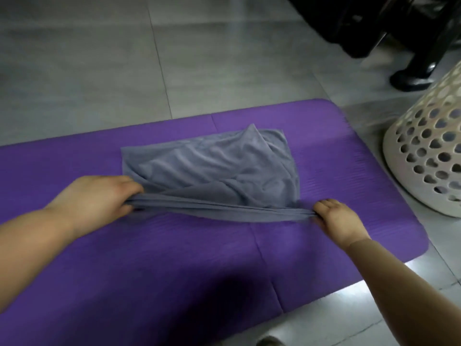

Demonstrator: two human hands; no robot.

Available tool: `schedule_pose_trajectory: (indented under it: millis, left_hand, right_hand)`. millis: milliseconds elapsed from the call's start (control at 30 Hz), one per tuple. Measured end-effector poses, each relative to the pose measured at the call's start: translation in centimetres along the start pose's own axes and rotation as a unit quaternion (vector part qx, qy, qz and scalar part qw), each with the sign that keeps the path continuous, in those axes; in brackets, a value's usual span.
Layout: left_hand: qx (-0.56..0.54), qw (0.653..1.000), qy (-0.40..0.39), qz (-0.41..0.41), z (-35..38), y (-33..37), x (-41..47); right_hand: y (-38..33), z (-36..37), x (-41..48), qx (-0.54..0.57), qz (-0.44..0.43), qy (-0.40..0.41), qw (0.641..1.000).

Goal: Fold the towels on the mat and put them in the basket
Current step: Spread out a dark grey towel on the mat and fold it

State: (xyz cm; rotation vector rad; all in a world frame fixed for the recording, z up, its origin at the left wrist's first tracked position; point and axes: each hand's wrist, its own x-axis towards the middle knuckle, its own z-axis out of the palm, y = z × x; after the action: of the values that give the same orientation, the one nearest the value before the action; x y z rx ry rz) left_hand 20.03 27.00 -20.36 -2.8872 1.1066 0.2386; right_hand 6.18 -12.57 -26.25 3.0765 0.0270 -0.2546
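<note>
The floor point(99, 58) was grey tile, glossy, with grout lines running away from the viewer and a bright reflection at the lower right. A purple mat point(174, 258) lay flat on it, ribbed in texture, with rounded corners and faint creases across its width.

A grey towel point(212, 166) rested near the mat's far edge, wrinkled and partly doubled over. Its near edge was bunched into a taut band and raised slightly off the mat. The left hand point(99, 198) gripped one end of that band with the fingers curled round it. The right hand point(336, 218) pinched the other end likewise.

A white perforated basket point(429, 156) stood on the tile just off the mat's right end, and grey cloth showed through its holes. Behind it were a dark shoe point(411, 78) and black fabric point(361, 26).
</note>
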Motion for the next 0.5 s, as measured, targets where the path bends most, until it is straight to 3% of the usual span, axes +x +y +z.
schedule_pose_trajectory:
  millis: [100,200,300,400,500]
  left_hand:
    - [-0.011,0.992,0.010,-0.127,-2.8,-5.6,-0.4]
    - [-0.089,0.958,0.151,-0.226,-8.3,-9.6,-0.8]
    - [-0.126,0.901,0.274,-0.311,-15.1,-11.9,-1.5]
    - [-0.102,0.895,0.258,-0.349,-20.3,-14.0,-3.0]
    - [-0.120,0.862,0.333,-0.364,-23.8,-15.7,-5.3]
  right_hand:
    - [-0.6,-6.9,2.8,0.085,0.020,0.105,0.991]
    - [-1.4,-15.5,6.1,0.189,0.076,0.236,0.950]
    - [-2.8,-24.6,8.2,0.226,0.059,0.260,0.937]
    - [-4.3,-31.0,10.1,0.170,0.029,0.240,0.955]
    - [-6.7,-35.0,11.7,0.175,0.002,0.312,0.934]
